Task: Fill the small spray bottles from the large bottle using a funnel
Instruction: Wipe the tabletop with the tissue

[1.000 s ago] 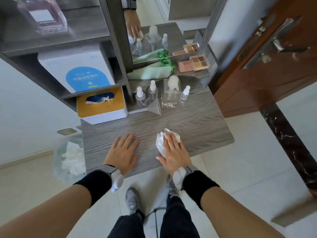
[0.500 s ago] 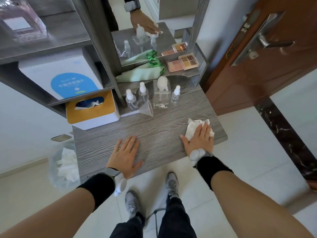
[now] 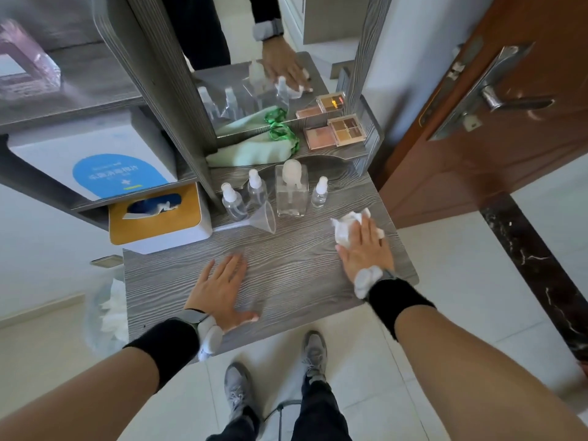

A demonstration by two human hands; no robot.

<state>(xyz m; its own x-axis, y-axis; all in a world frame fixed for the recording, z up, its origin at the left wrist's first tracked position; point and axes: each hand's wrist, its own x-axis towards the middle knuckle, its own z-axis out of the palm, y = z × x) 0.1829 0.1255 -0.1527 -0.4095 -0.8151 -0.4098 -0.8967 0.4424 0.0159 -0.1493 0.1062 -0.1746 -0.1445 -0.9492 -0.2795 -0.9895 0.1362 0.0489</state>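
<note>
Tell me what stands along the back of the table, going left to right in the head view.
The tissue box → first small spray bottle → second small spray bottle → large bottle → third small spray bottle. The lying funnel overlaps them, so it is left out.

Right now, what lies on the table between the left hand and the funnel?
Nothing: the head view shows only bare table between the left hand and the funnel.

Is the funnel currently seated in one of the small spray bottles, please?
No, the funnel lies on its side on the table, in front of the capped small spray bottles.
</note>
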